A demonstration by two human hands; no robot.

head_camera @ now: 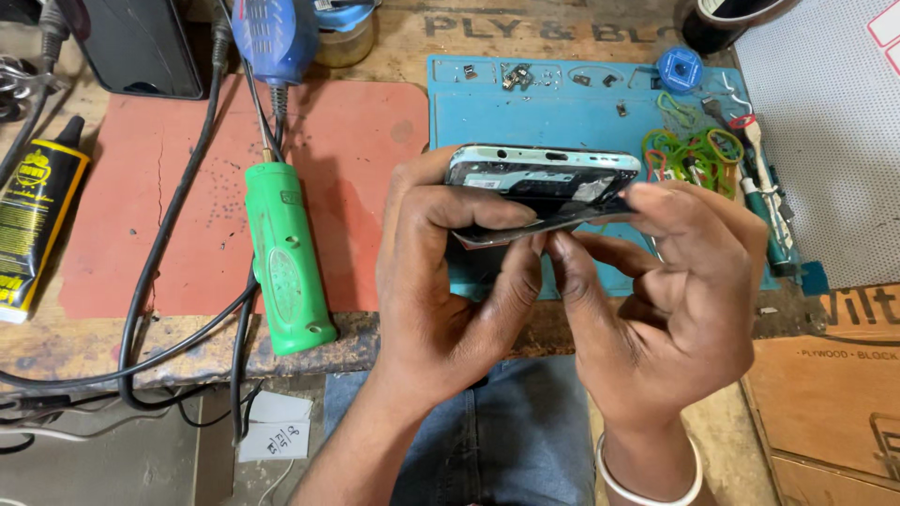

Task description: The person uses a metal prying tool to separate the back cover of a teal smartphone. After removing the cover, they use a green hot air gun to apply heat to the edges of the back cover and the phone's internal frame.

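I hold an opened smartphone (544,178) edge-on above the front of a blue work mat (553,108). Its bottom edge with the ports faces up. My left hand (450,272) grips the phone's left end, thumb across the dark inner face. My right hand (675,281) pinches the right end and lower edge with fingertips, thumb pressed under the phone next to my left thumb. A white bangle sits on my right wrist.
A green handled tool (286,262) with a cable lies on a red mat (234,187). A black-and-yellow glue tube (33,220) lies at left. Coloured rubber bands (694,150), small screws, a blue cap (680,68) and tweezers rest on the blue mat. Plywood boards are at right.
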